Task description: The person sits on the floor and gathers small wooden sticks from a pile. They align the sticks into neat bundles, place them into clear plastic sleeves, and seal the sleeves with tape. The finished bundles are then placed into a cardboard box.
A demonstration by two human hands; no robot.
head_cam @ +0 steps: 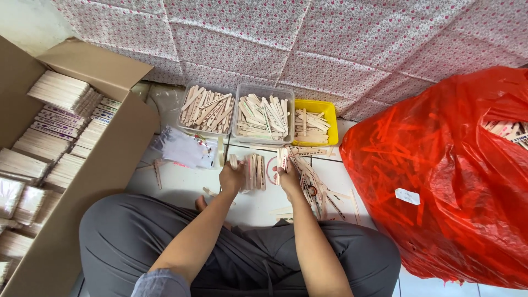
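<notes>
Your left hand (231,177) grips small stick bundle (254,171); right hand (288,175) pinches upright stick (282,159). Light, stiff, thin wood, probably splintery; hold mid-length, edges flush.

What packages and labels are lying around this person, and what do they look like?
Brown cardboard box, far left: open, stacked with bundled pale sticks.
Red plastic bag, right: bulging, translucent, bearing a small white sticker.
Clear plastic packets, on the floor beside the box: flat, whitish.
Left hand holds a pale wooden stick bundle.
</notes>
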